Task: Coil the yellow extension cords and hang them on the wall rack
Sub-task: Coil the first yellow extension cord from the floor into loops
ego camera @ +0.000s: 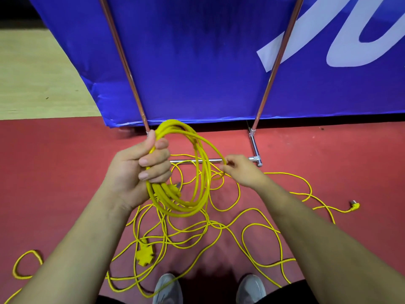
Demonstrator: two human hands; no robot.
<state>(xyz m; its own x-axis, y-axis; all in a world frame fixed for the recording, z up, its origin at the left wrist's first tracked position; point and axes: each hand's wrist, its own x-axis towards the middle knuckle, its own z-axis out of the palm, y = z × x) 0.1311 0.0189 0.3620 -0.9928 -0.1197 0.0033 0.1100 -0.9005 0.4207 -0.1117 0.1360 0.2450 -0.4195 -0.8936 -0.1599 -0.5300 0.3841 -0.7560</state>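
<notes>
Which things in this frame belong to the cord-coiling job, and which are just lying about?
Part of the job:
- coil of yellow cord, gripped in the left hand
- right hand, pinching a strand
- loose yellow cord tangled on the floor
- yellow socket block
- yellow plug

Just lying about:
- blue banner
- metal stand

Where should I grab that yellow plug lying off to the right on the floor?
Take the plug by its yellow body, coming from above. It lies flat on the red floor, prongs pointing up-left and cord trailing lower left, so pinch the body's sides, clear of the prongs.
</notes>
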